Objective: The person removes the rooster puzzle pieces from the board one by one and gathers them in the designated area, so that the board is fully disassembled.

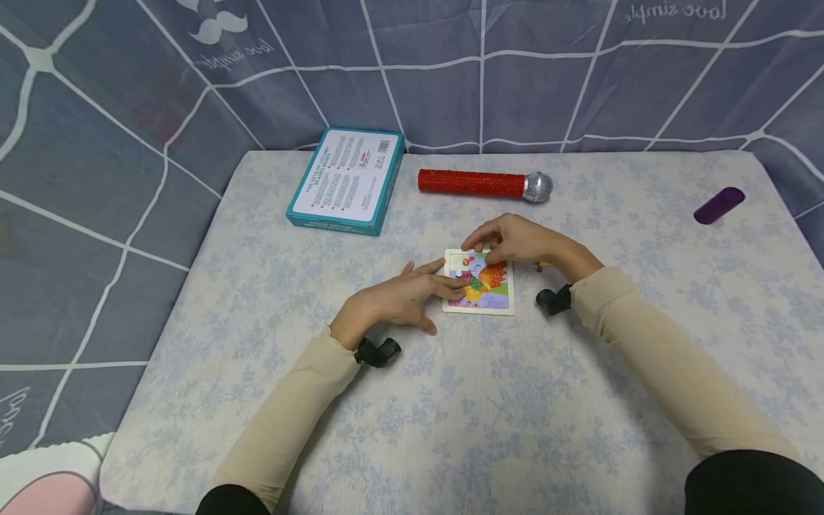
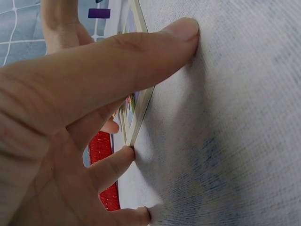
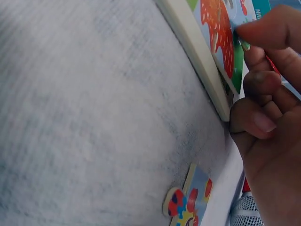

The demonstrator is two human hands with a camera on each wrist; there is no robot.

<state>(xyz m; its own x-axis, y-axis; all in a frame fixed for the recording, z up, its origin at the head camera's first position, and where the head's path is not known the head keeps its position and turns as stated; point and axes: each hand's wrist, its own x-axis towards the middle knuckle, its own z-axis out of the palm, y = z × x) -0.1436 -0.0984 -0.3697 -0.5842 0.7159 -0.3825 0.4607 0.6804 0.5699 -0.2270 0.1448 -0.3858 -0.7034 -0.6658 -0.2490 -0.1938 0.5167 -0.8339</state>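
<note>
A small puzzle (image 1: 479,310) with a pale frame and a colourful picture lies on the table. My left hand (image 1: 402,299) reaches over its left side, fingers spread and nearly straight, some resting on the picture; in the left wrist view one fingertip touches the frame's edge (image 2: 136,123). At the top edge, my right hand (image 1: 524,239) bends its fingers, thumb tip against a red-and-green puzzle piece (image 3: 225,52). That piece sits tilted, its corner raised above the frame (image 3: 200,61). Fingertips behind the piece are partly hidden.
A loose puzzle piece (image 1: 541,266) lies under the right wrist. Behind the puzzle are a red microphone (image 1: 473,182) and a teal box (image 1: 344,175). A purple cylinder (image 1: 719,205) lies at the far right. Patterned cloth (image 1: 438,86) hangs behind the table.
</note>
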